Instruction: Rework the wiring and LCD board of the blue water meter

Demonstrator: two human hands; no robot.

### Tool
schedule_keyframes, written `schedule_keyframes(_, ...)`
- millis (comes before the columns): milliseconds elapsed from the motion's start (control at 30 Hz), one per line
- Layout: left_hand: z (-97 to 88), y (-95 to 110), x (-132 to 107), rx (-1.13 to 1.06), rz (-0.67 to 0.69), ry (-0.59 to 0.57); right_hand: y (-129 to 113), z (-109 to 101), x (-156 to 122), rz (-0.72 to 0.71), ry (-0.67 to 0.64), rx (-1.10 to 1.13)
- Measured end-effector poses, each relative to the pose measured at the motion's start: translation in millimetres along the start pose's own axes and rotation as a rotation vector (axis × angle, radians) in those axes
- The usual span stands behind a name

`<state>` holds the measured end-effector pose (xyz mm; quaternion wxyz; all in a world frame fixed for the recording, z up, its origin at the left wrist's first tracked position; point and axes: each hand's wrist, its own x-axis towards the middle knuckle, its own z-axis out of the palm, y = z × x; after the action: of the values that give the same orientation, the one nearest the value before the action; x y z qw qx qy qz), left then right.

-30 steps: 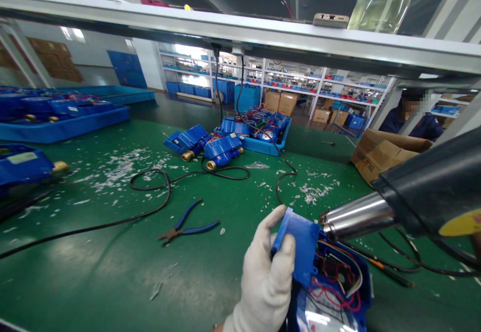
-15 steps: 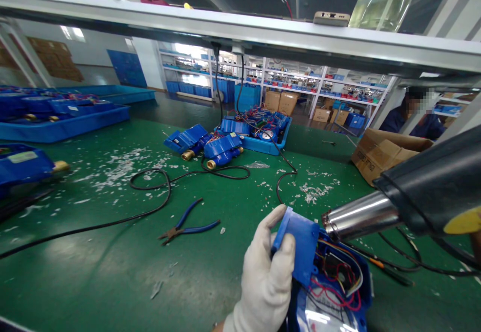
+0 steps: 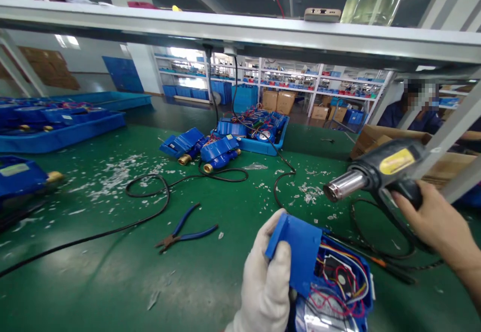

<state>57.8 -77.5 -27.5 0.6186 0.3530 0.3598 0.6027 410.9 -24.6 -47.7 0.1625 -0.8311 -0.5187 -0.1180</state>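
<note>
My left hand (image 3: 266,277), in a white glove, pinches the blue plastic cover (image 3: 300,249) of a water meter, thumb in front and fingers behind. The meter's open blue housing (image 3: 366,292) shows a tangle of coloured wires (image 3: 349,277) and a round clear dial window (image 3: 323,317) at the bottom edge. My bare right hand (image 3: 438,219) is wrapped round the black handle of a heat gun (image 3: 379,169). Its metal nozzle points left, above and apart from the meter. A thin black tool with an orange band (image 3: 383,264) lies behind the housing.
Blue-handled pliers (image 3: 184,232) lie on the green bench among plastic scraps. Black cables (image 3: 165,197) loop across it. Two water meters (image 3: 218,151) sit beside a full blue tray (image 3: 263,144). A cardboard box (image 3: 387,134) stands at right near a seated person. A shelf (image 3: 225,26) crosses overhead.
The heat gun has moved back to the right, away from the meter, and my right hand has come into view on its handle. My left hand keeps its grip on the cover.
</note>
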Motion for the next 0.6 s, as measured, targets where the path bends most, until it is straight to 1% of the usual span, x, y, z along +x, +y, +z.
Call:
schedule_keyframes(100,4.9,3.0,-4.5,0.006,0.035,-0.003,1.7,34.3,6.5,0.009,-0.146,0.003)
schedule_keyframes(200,6.9,3.8,-8.2,0.052,0.084,0.017,-1.5,64.1,5.7,0.014,-0.274,0.011)
schedule_keyframes(267,6.1,3.0,-9.9,0.094,0.117,0.016,-4.6,78.2,3.8,0.022,-0.334,0.017)
schedule_keyframes(333,3.4,-0.2,-11.5,0.142,0.144,-0.006,-8.4,85.9,3.1,0.031,-0.368,0.026)
schedule_keyframes(400,-0.8,-6.7,-13.7,0.21,0.193,-0.005,-13.9,85.5,3.5,0.032,-0.357,0.039)
schedule_keyframes(467,-5.7,-15.4,-16.7,0.296,0.266,0.042,-22.1,74.9,0.9,0.011,-0.285,0.065)
schedule_keyframes(533,-10.6,-23.9,-20.4,0.387,0.344,0.092,-33.0,53.8,-11.8,-0.062,-0.183,0.137)
schedule_keyframes(600,-14.7,-30.0,-23.9,0.462,0.404,0.107,-46.3,24.1,-39.2,-0.184,-0.106,0.258)
